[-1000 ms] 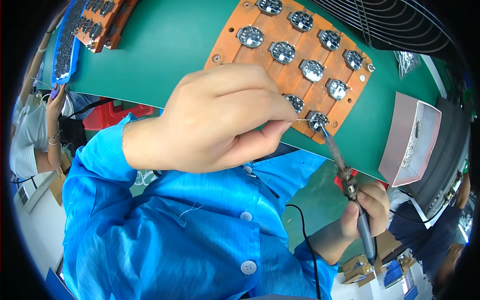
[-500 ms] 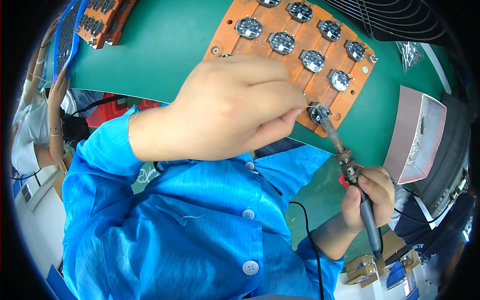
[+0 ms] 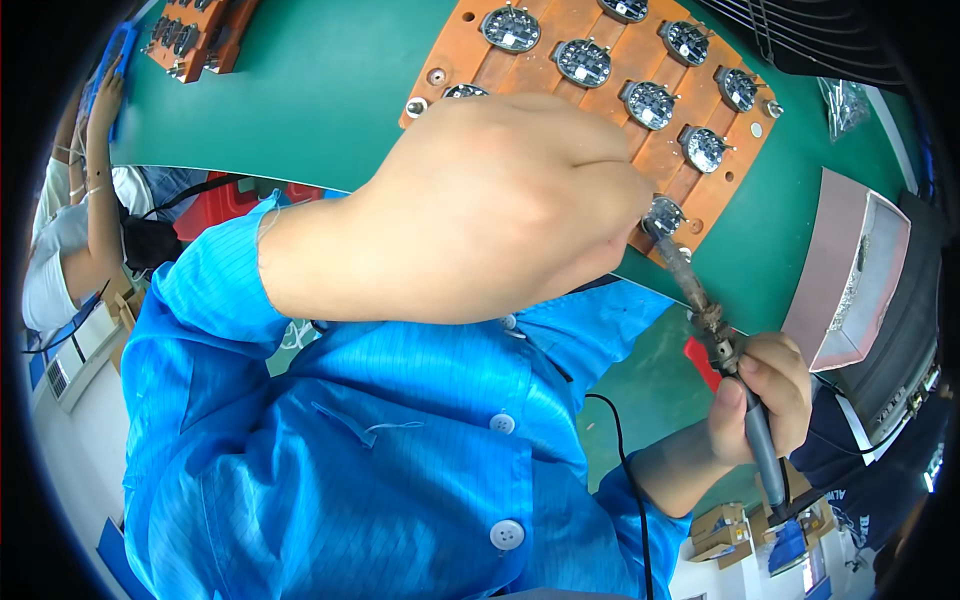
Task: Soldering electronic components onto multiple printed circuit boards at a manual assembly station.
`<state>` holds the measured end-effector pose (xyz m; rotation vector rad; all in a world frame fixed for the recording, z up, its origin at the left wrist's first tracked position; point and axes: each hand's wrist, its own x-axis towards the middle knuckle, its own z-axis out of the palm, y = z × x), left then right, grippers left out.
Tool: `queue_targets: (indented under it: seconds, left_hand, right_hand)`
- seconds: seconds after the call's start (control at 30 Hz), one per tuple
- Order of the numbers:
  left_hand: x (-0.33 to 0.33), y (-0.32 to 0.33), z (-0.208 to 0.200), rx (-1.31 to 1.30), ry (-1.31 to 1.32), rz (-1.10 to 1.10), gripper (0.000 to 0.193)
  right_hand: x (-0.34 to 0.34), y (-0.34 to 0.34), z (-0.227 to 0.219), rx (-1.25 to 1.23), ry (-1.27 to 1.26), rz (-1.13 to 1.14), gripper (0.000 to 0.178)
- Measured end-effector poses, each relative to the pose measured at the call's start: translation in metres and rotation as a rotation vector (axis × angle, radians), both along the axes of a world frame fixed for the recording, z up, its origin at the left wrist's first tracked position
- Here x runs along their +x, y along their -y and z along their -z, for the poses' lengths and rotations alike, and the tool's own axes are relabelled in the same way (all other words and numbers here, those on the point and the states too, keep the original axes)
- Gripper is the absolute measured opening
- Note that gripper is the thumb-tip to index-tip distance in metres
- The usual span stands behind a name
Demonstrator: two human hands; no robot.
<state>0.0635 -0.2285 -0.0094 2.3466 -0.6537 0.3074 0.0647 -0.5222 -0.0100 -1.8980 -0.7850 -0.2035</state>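
Observation:
My right hand [image 3: 762, 400] grips a soldering iron [image 3: 762, 445] by its grey handle. The iron's tip meets a small round circuit board [image 3: 663, 215] at the near corner of an orange fixture plate [image 3: 690, 185]. Close beside that tip, my left hand [image 3: 480, 210] is closed in a pinch over the plate. The pinched fingertips are mostly hidden behind the hand; a thin strand of solder wire showed there in the earlier frame. Several more round boards with upright pins, such as one circuit board [image 3: 583, 63], sit in the plate's slots. The left hand covers part of the plate.
The plate lies on a green table [image 3: 300, 95]. At the right stand an open pinkish box [image 3: 850, 275] and a clear bag [image 3: 845, 108], below a black wire guard [image 3: 800, 30]. A second orange fixture [image 3: 190, 35] is at far left, near another person's arm [image 3: 100, 190].
The plate, both hands and the iron appear shifted slightly right in view. The iron's tip stays at the same round board. The thin strand at my left fingertips no longer shows.

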Motion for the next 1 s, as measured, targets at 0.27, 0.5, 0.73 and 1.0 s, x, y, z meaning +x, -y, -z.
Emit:
queue_targets:
  seconds: [0.27,0.5,0.73,1.0]
  left_hand:
    - [0.000,0.006,0.002,0.038,0.037,0.010,0.022]
    - [-0.004,0.003,0.004,-0.032,0.064,0.009,0.026]
    - [-0.016,-0.020,0.000,-0.062,0.111,-0.068,0.029]
    - [-0.020,-0.028,0.005,-0.044,0.089,-0.077,0.026]
  right_hand:
    - [0.000,0.001,-0.001,-0.019,0.002,0.022,0.031]
    - [0.000,0.002,-0.002,-0.042,0.008,0.014,0.030]
    - [-0.004,-0.003,-0.002,0.083,0.045,0.043,0.036]
    - [0.011,-0.032,0.002,0.000,0.039,-0.102,0.028]
